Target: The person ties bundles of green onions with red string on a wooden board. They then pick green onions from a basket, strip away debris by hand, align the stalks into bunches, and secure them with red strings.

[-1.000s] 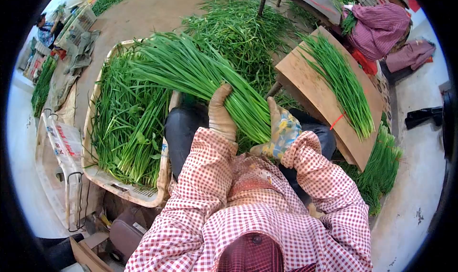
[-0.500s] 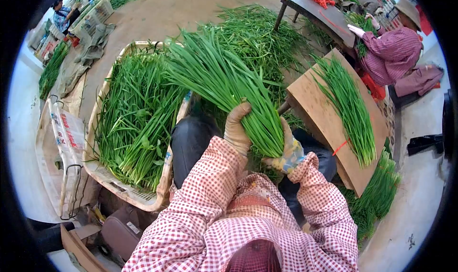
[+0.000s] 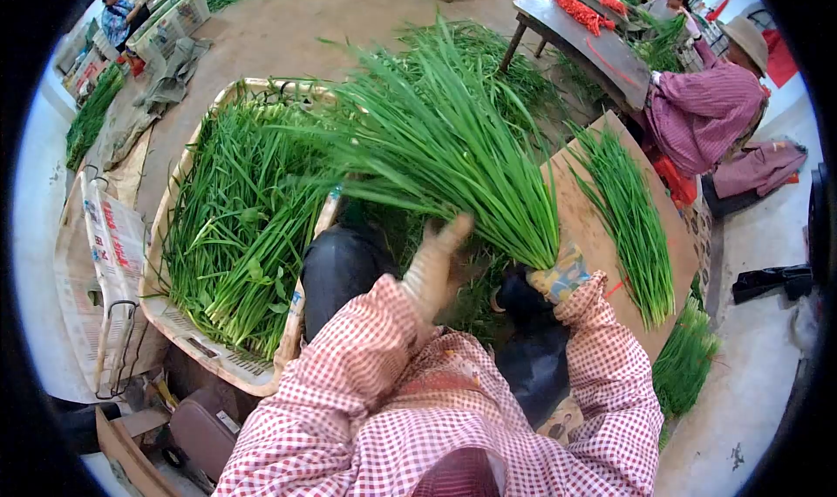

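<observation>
A large fanned bunch of long green stalks (image 3: 462,148) is held at its base by my gloved right hand (image 3: 559,275), its leaves spreading up and to the left. My left hand (image 3: 438,266), in a pale glove, is blurred by motion just below the bunch; its finger shape is smeared. A second bundle of stalks (image 3: 629,227) lies on the tilted brown board (image 3: 586,222) to the right, with a red tie near its lower part. Left of my knees stands a pale plastic crate (image 3: 155,279) full of loose green stalks (image 3: 244,227).
A heap of greens (image 3: 488,52) lies on the floor ahead. Red ties (image 3: 582,13) rest on a dark table (image 3: 558,17) at upper right, beside a seated person in a hat (image 3: 711,105). More bundles (image 3: 684,366) lie below the board. Another person (image 3: 118,17) sits far left.
My left hand has come off the bunch and dropped below it. My right hand has moved right with the bunch, whose leaves have fanned out more widely.
</observation>
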Action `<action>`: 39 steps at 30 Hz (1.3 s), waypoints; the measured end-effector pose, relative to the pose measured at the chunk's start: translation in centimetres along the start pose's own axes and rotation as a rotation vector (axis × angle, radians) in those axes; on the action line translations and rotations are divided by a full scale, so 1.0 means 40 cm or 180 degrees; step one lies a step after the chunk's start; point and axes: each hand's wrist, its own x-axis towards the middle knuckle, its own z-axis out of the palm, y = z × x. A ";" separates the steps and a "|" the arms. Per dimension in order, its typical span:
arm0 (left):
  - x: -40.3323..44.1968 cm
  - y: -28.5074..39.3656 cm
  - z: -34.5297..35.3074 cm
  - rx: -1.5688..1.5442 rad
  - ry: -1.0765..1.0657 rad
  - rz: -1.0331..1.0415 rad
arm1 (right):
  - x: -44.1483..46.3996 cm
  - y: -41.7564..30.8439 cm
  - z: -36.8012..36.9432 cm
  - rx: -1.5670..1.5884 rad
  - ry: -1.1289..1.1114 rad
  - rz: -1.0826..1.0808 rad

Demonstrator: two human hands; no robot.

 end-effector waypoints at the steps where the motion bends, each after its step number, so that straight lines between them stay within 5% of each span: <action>1: -0.035 -0.015 -0.009 0.0500 0.0581 -0.0396 | -0.014 -0.021 -0.013 -0.0441 -0.0059 -0.0161; 3: -0.100 -0.021 -0.015 0.1576 0.0015 -0.1230 | -0.040 -0.070 -0.040 -0.1324 -0.0109 -0.0508; 5: -0.162 -0.019 0.023 0.2277 -0.0850 -0.1289 | -0.075 -0.081 -0.047 -0.0680 -0.0143 0.0188; 7: -0.183 -0.046 0.021 0.2727 -0.1470 -0.0508 | -0.109 -0.112 -0.066 0.0426 0.0019 0.0553; 9: -0.186 -0.032 0.036 0.2711 -0.1636 -0.0551 | -0.149 -0.162 -0.107 0.0369 -0.0462 0.0218; 10: -0.180 -0.021 0.043 0.2706 -0.1781 -0.0563 | -0.155 -0.095 -0.125 -0.1058 -0.0769 -0.0328; 11: -0.172 -0.019 0.040 0.2947 -0.1713 -0.0962 | -0.188 -0.038 -0.131 -0.1084 -0.0742 -0.0285; 12: -0.173 -0.026 0.043 0.3241 -0.1660 -0.1030 | -0.203 -0.040 -0.133 -0.0017 -0.0548 0.0060; 14: -0.186 -0.051 0.047 0.3527 -0.1627 -0.1104 | -0.222 -0.081 -0.153 -0.1467 -0.0726 -0.0344; 15: -0.197 -0.065 0.043 0.3966 -0.1448 -0.0360 | -0.237 -0.046 -0.143 -0.1476 -0.0716 -0.0334; 16: -0.206 -0.072 0.040 0.4372 -0.1236 0.0408 | -0.253 0.021 -0.116 0.0648 -0.0238 0.0378; 17: -0.215 -0.065 0.042 0.3853 -0.0875 0.0435 | -0.252 0.011 -0.103 0.1724 -0.0053 0.0747; 18: -0.200 -0.064 0.024 0.3972 -0.0664 0.1266 | -0.251 0.000 -0.092 0.2805 0.0257 0.1070; 19: -0.180 -0.060 0.008 0.4051 -0.0440 0.2090 | -0.254 -0.018 -0.101 0.1502 -0.0140 0.0571; 23: -0.151 -0.017 0.021 0.4112 0.0055 0.1362 | -0.231 -0.120 -0.106 -0.1354 -0.0879 -0.0616; 25: -0.119 -0.032 0.006 0.4432 -0.0054 0.1371 | -0.250 -0.146 -0.074 0.0753 -0.0525 -0.0091; 29: -0.083 -0.031 -0.021 0.3894 -0.0486 0.0709 | -0.266 -0.052 -0.047 0.0459 -0.0099 -0.0226; 30: -0.075 -0.015 -0.028 0.4300 -0.0556 0.1547 | -0.255 -0.034 -0.059 0.0337 -0.0419 -0.0113; 33: -0.074 0.158 0.012 0.2417 0.0492 0.1290 | -0.275 -0.082 -0.032 0.3173 -0.0038 0.0699; 34: -0.067 0.209 -0.001 0.2461 0.0433 0.1813 | -0.278 -0.101 -0.054 0.2619 -0.0303 0.0844; 37: -0.108 0.256 -0.020 0.4545 -0.0275 0.3324 | -0.263 -0.108 -0.081 0.2341 -0.0473 0.1036; 39: -0.188 0.276 0.009 0.5654 -0.1362 0.0558 | -0.230 -0.099 -0.088 0.2571 -0.0788 0.1542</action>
